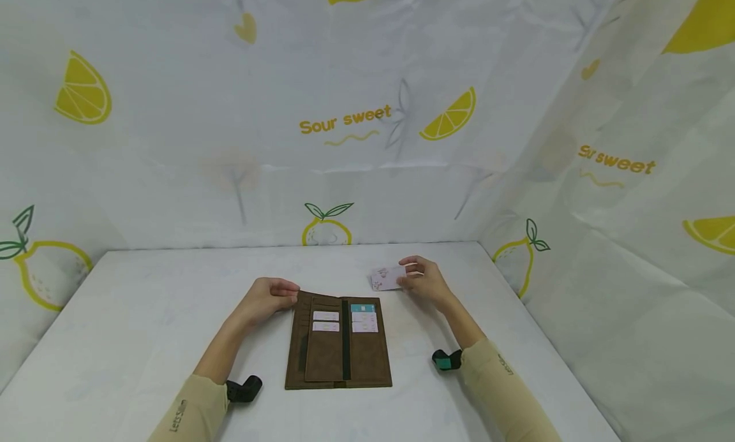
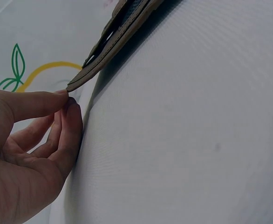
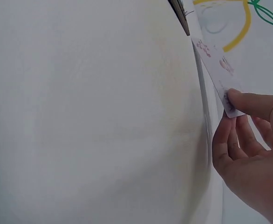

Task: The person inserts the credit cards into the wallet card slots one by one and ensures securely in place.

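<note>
A brown wallet (image 1: 367,359) lies unfolded on the table, with several cards in its slots on both halves; a blue card (image 1: 363,308) tops the right-hand stack. My left hand (image 1: 268,300) pinches the wallet's upper left corner between thumb and fingers, and in the left wrist view that corner (image 2: 80,80) is lifted a little off the table. Beyond the wallet's upper right corner, my right hand (image 1: 423,281) pinches a pale card with a pink floral print (image 1: 387,278) by its right end. In the right wrist view the card (image 3: 215,70) is tilted, held above the table.
The white-covered table (image 1: 172,340) stretches to both sides of the wallet. Behind and to the right hangs a white curtain (image 1: 189,174) printed with lemons and lettering. Black wrist cameras (image 1: 244,389) sit by both sleeves.
</note>
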`<state>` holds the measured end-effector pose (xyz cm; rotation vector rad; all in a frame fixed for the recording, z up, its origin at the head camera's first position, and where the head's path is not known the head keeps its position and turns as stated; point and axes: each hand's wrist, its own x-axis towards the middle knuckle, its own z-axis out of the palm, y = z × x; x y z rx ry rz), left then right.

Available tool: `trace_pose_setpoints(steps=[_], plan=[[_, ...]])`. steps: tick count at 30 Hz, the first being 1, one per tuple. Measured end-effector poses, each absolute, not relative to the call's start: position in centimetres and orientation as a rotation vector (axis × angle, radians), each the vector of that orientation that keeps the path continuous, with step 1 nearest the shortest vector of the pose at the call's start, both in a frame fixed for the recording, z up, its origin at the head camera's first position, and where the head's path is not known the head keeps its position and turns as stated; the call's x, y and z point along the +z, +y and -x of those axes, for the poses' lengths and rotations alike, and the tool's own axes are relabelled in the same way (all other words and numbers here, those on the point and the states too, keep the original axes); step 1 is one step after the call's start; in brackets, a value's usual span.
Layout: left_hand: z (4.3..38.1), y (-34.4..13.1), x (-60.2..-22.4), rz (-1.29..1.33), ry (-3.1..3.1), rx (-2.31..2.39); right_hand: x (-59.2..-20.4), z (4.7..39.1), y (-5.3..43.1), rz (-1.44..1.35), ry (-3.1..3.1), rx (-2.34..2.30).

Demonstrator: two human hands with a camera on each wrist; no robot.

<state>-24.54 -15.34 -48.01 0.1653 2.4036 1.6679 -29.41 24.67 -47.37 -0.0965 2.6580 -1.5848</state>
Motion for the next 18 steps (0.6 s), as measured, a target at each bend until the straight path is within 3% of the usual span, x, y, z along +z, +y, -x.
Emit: trace_pose_setpoints(steps=[18], plan=[[24.55,-15.31,-47.99,-0.179,2.404,1.676,-47.43,29.41,23.73,0.068,2.479,-1.856]])
